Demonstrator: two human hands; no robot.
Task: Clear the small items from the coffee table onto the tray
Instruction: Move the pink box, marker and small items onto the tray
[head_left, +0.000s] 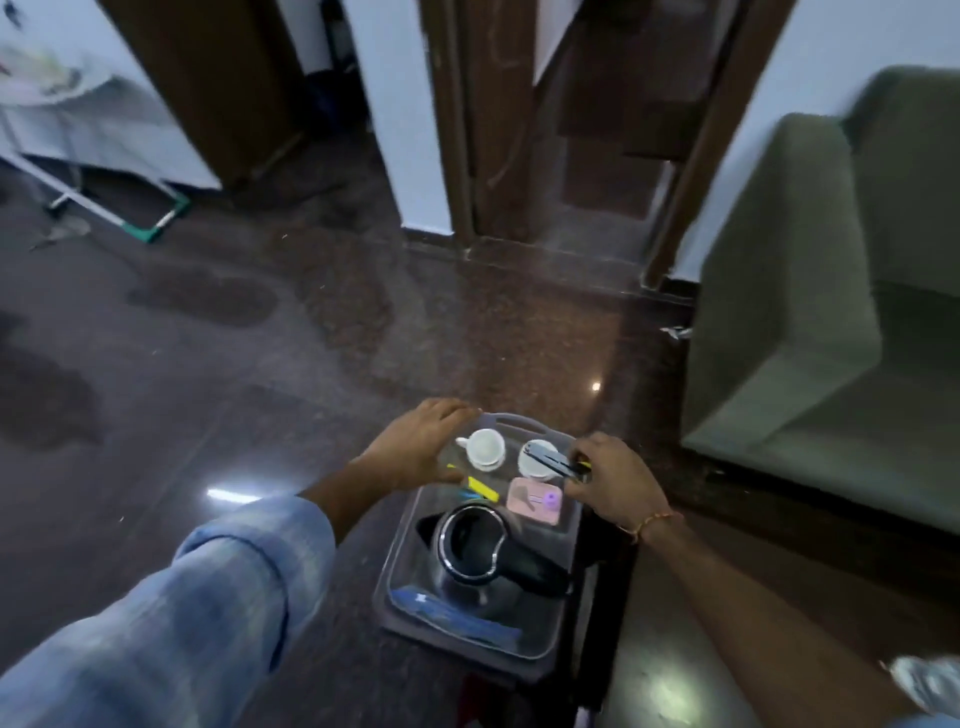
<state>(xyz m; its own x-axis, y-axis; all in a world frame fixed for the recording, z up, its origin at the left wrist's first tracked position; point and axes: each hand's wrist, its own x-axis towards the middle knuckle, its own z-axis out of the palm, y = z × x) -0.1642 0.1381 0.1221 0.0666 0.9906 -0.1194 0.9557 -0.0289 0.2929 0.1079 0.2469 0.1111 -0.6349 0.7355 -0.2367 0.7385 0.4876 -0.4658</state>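
A clear plastic tray (563, 566) lies low in the middle of the view. On it stand two white cups (485, 448) (534, 464), a yellow marker (483, 488), a pink card (535, 501), a steel kettle (475, 551) with a black handle, and a blue item (462, 618) at the near end. My left hand (415, 447) grips the tray's far left edge. My right hand (613, 486) grips the far right edge, and a dark pair of pliers (558, 460) lies across the right cup beside its fingers.
A dark polished stone floor (260, 364) spreads ahead. A green sofa (831, 312) stands at the right. Brown door frames (467, 156) and white walls are straight ahead. A white folding rack (104, 156) stands at the far left.
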